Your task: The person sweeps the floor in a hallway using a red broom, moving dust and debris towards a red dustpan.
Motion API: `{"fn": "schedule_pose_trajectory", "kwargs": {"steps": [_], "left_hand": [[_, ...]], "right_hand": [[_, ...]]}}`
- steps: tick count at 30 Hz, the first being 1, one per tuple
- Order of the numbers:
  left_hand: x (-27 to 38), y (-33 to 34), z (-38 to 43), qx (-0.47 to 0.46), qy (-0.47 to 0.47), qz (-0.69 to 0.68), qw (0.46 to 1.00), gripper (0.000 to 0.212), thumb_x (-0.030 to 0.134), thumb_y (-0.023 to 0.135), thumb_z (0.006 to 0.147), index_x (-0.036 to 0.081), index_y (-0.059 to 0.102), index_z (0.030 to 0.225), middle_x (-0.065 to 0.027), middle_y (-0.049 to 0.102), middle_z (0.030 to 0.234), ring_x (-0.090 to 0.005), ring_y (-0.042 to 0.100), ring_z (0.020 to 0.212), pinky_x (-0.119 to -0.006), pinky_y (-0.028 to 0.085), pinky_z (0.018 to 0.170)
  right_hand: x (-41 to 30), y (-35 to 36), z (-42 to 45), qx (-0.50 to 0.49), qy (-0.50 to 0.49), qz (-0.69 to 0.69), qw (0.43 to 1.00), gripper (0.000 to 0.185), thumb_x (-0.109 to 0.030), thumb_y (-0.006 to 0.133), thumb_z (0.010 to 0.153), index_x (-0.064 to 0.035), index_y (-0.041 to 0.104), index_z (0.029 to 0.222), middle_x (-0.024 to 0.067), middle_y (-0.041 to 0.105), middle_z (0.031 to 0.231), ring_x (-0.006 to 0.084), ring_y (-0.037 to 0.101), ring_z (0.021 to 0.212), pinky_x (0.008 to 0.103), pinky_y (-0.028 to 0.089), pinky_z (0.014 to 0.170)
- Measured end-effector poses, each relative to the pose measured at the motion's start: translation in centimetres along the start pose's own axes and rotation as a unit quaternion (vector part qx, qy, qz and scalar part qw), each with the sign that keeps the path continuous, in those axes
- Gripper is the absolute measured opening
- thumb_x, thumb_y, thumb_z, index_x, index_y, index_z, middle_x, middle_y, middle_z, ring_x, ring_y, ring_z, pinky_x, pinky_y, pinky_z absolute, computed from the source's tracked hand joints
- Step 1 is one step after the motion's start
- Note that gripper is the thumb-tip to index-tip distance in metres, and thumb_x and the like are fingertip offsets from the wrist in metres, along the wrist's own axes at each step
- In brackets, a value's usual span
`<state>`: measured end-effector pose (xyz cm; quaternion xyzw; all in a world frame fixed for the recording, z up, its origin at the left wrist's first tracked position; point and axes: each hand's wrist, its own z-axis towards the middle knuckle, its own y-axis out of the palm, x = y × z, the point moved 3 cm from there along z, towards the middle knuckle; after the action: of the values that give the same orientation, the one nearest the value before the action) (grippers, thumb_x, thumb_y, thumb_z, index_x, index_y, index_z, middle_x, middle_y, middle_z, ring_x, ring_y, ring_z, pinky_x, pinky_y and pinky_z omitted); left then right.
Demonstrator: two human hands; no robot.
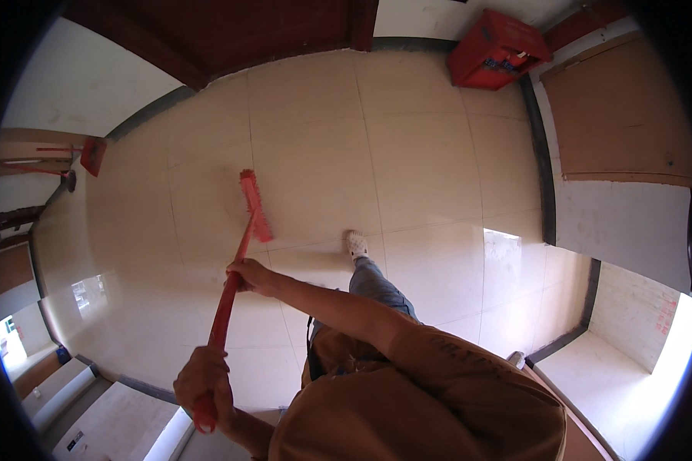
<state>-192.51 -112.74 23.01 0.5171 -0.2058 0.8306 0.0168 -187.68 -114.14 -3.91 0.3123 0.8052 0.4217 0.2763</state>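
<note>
A red long-handled floor brush (256, 204) slants across the left half of the view, its bristled head on the beige tiled floor (317, 155). My right hand (251, 276) is closed around the middle of its handle. Near the handle's top end, at the lower left, my left hand (205, 383) grips it too. The palm sides of both hands are hidden. Below and to the right of the brush head, my foot in a pale clog (356, 244) stands on the tiles.
A red open-fronted box (487, 55) stands by the wall at the upper right. Against the left wall are a red dustpan (94, 157) and a dark-headed broom (71, 181). A dark red door (277, 29) is at the top, a brown door (623, 109) at the right.
</note>
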Motion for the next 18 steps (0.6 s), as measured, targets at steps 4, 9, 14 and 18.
{"fn": "schedule_pose_trajectory", "kwargs": {"steps": [4,9,14,18], "left_hand": [[3.9,1.3,1.5,0.006,0.078,0.017,0.997,0.015,0.005,0.043,0.060,0.004,0.034,0.048,-0.0059,0.038,0.041,-0.0146,0.036,0.037,-0.028,0.033,0.041],[3.4,4.1,3.0,-0.017,0.075,-0.091,0.993,0.018,0.011,0.045,0.062,0.005,0.036,0.048,-0.0043,0.037,0.040,-0.0156,0.040,0.037,-0.030,0.037,0.044],[-2.5,13.0,4.4,-0.053,-0.075,-0.264,0.960,0.022,0.015,0.042,0.063,0.002,0.038,0.045,-0.0058,0.036,0.042,-0.0165,0.038,0.042,-0.028,0.035,0.051],[-5.2,21.1,4.9,-0.248,-0.127,-0.298,0.913,0.014,0.009,0.047,0.071,-0.001,0.047,0.060,-0.0089,0.051,0.067,-0.0180,0.047,0.068,-0.031,0.036,0.071]], "right_hand": [[-2.6,1.8,-4.6,0.018,-0.016,0.004,1.000,0.012,-0.016,0.048,0.075,-0.0064,0.041,0.076,0.0071,0.052,0.066,0.0166,0.054,0.061,0.0264,0.047,0.055],[-6.8,-4.1,-11.3,0.129,-0.041,-0.012,0.991,0.016,-0.021,0.053,0.072,-0.0071,0.046,0.071,0.0032,0.049,0.062,0.0107,0.047,0.048,0.0217,0.043,0.045],[-10.9,-13.9,-19.2,0.234,-0.223,0.195,0.926,0.017,-0.021,0.054,0.072,-0.0041,0.051,0.075,0.0021,0.050,0.062,0.0097,0.044,0.047,0.0199,0.039,0.043],[-13.1,-18.8,-25.6,0.214,-0.341,0.199,0.893,0.016,-0.017,0.045,0.078,-0.0022,0.050,0.081,0.0039,0.052,0.066,0.0101,0.048,0.052,0.0187,0.041,0.047]]}}
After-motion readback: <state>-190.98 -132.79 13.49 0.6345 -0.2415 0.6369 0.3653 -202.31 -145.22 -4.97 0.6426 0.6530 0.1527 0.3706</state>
